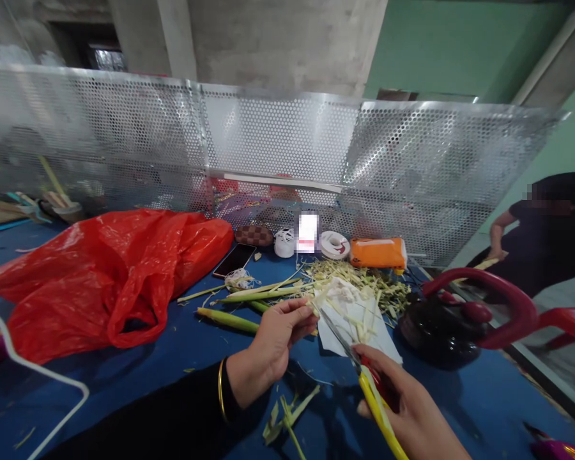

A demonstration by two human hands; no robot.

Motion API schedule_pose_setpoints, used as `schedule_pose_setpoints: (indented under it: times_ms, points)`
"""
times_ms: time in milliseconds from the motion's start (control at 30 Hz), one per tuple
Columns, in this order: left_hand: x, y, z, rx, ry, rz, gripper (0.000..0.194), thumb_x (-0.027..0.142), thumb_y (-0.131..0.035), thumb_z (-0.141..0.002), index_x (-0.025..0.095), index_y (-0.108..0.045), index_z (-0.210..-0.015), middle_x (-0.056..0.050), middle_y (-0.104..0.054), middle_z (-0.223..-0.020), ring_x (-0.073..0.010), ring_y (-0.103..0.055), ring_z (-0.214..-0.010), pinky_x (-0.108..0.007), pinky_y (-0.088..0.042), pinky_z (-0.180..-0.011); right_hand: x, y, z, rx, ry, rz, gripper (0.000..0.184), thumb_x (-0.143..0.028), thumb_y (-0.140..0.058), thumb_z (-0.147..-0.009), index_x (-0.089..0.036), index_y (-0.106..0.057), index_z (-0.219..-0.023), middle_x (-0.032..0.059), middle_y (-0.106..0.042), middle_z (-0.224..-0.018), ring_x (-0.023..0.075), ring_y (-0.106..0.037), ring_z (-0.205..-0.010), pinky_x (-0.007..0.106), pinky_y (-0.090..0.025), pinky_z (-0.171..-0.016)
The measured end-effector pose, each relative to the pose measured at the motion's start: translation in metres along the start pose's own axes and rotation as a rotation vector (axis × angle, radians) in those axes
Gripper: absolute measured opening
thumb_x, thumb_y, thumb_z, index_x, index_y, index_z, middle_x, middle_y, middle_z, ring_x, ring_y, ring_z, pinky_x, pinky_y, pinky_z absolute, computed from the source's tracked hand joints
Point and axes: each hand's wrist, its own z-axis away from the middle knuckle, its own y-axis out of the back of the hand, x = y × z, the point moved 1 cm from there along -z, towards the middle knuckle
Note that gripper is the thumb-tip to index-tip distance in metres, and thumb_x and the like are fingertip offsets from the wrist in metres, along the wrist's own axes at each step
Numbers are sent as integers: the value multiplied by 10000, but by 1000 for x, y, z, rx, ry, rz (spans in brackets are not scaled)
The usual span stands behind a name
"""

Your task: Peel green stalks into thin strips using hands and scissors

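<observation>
Over the middle of the blue table, my left hand (275, 342) pinches a pale corn husk strip (320, 299) between thumb and fingertips. My right hand (402, 402) is closed around scissors (364, 374) with yellow and red handles. Their metal blades point up and left, with the tips close to the husk strip. Beneath the blades lies a white paper sheet (333, 335) with husk pieces on it. A heap of shredded husk (388, 291) spreads behind the paper. Green husk-wrapped pieces (227, 319) lie left of my left hand, and loose husk scraps (290, 421) lie in front of it.
At left sits a red plastic bag (96, 275), near a dark phone (234, 260). A dark kettle (441, 332) with a maroon handle stands at right. Along the perforated metal screen (278, 128) are a white spool (334, 245) and an orange packet (378, 252). Another person (536, 236) is at far right.
</observation>
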Motion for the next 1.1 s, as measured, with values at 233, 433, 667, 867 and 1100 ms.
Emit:
schedule_pose_setpoints:
  times_ms: [233,433,667,867,1100]
  points:
    - [-3,-2,4,-3,-8,-62,147,3,-670,-709,110,-619,-794,-28,-679,-638,-112,-647,-529,-205,-551,-571,-6,1,1,4,38,62,524,-339,-746,-666,-215,-651,-1166,96,-692,-1151,266,-649,-1040,300,-514,-901]
    - [-3,0,2,-60,-54,-130,199,22,-679,-696,118,-572,-834,-24,-680,-643,-110,-647,-539,-198,-541,-569,-9,1,0,-27,13,12,492,-339,-743,-674,-211,-664,-1142,88,-718,-1061,254,-676,-939,302,-536,-841]
    - [-1,1,2,-52,-69,-180,258,16,-677,-701,121,-553,-902,-21,-683,-635,-106,-642,-528,-186,-530,-549,-13,1,0,1,-18,-13,480,-340,-751,-645,-205,-690,-1102,79,-733,-974,246,-678,-868,305,-541,-800]
    - [2,-1,3,-41,-30,-173,232,6,-667,-714,118,-556,-883,-27,-681,-639,-106,-642,-524,-194,-537,-561,-8,-1,0,-9,-9,30,446,-348,-728,-667,-208,-700,-1089,35,-712,-817,204,-641,-700,270,-534,-662]
    - [2,1,-2,-52,19,-166,208,10,-681,-697,95,-628,-880,-38,-683,-674,-108,-648,-544,-204,-541,-590,2,0,-2,16,2,62,478,-392,-715,-699,-188,-691,-1131,55,-730,-918,221,-669,-798,262,-531,-727]
